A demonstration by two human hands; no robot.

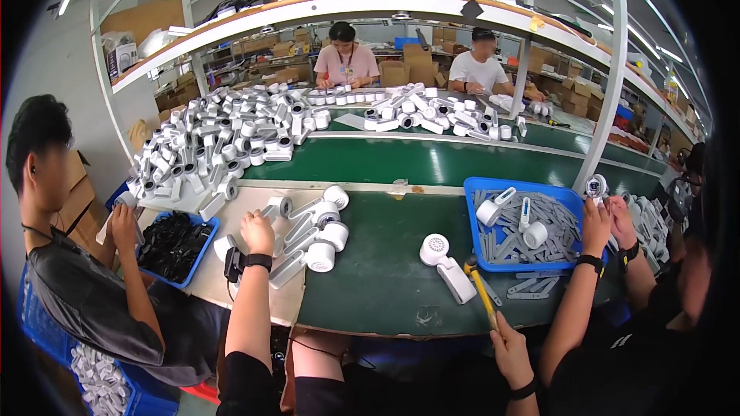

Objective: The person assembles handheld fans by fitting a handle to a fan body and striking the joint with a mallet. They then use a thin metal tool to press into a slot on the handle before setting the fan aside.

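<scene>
A hammer point(482, 292) with a yellow handle is gripped in my right hand point(512, 350). Its head rests beside a white handheld fan point(449, 268) that lies on the green work surface, round perforated end away from me. On the left, my left hand point(258, 233) reaches over a beige board point(281, 310), fingers curled at a white fan point(276, 206) among others. Its fingertips are partly hidden, so the grip does not show fully. Several white fans point(321, 256) lie in a group just right of that hand.
Grey strips fill a blue tray point(505, 266) on the right; loose strips point(534, 285) lie below it. A large heap of fans point(231, 127) stands back left. Co-workers sit left, right and across the green conveyor point(362, 159). A black-filled blue bin point(202, 254) sits left.
</scene>
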